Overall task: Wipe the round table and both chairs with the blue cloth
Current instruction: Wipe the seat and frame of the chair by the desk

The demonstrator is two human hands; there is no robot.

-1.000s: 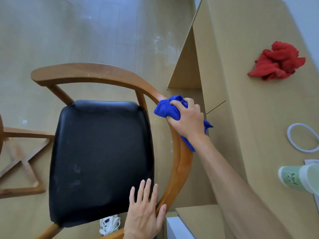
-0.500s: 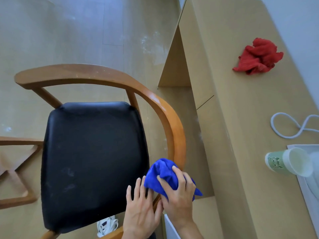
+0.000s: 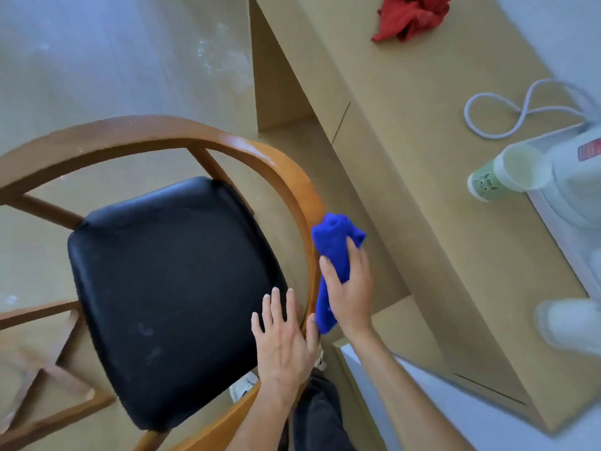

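A wooden chair (image 3: 162, 138) with a curved armrest rail and a black padded seat (image 3: 169, 288) fills the left and middle of the view. My right hand (image 3: 349, 288) grips the bunched blue cloth (image 3: 335, 242) against the outer side of the rail's right curve. My left hand (image 3: 284, 336) rests flat with straight fingers on the seat's right edge and the rail, just left of the cloth. The round table is out of view.
A tan desk (image 3: 406, 157) stands close on the right, holding a red cloth (image 3: 409, 14), a white cable (image 3: 507, 109), a green paper cup (image 3: 507, 174) and white items on a tray. Another wooden frame (image 3: 42, 369) sits at lower left. My shoe (image 3: 242, 387) shows under the chair.
My right hand slid the blue cloth down the rail toward my left hand, then back up along the rail's outer side. The left hand stayed on the seat edge.
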